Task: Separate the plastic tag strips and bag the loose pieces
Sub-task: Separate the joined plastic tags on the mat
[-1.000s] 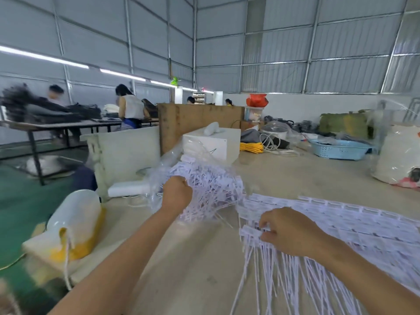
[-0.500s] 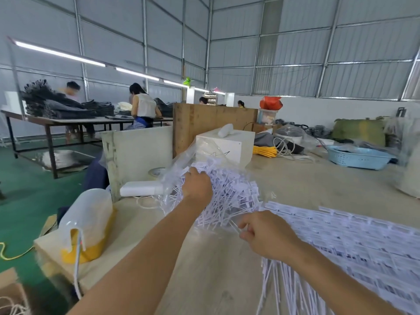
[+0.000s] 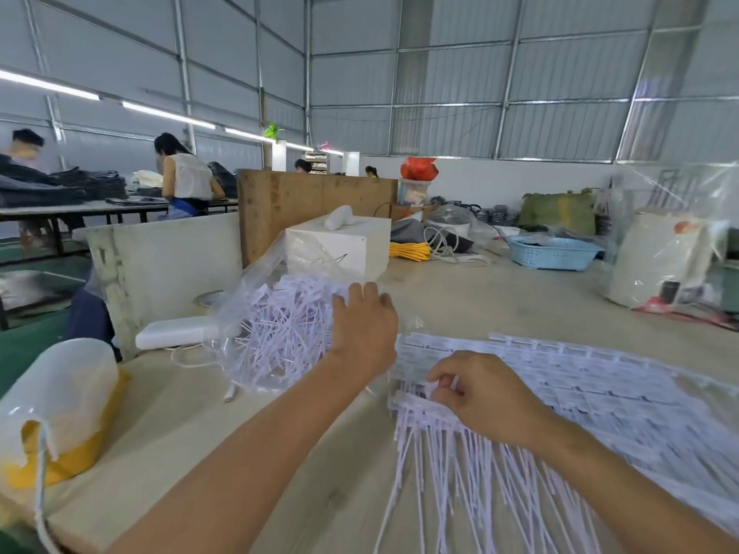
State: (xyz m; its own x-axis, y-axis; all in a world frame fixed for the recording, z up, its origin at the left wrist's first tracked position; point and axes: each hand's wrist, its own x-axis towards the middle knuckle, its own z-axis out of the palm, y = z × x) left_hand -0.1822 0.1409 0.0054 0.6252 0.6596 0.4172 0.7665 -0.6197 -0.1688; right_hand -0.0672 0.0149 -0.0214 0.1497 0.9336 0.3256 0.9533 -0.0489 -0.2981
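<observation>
The left hand (image 3: 362,329) rests flat, fingers straight, on the bag (image 3: 256,313) of loose tags (image 3: 288,325), while the right hand (image 3: 480,393) pinches a tag strip (image 3: 580,377) on the tabletop (image 3: 480,305).

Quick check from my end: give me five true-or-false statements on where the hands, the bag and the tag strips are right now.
1. The left hand rests open by the loose tags in the bag. True.
2. The right hand is empty. False: its fingers pinch the strips at their left edge.
3. The strips lie right of the bag. True.
4. The blue basket sits between the hands. False: it is far back on the table.
5. The bag is sealed. False: it gapes open.
</observation>
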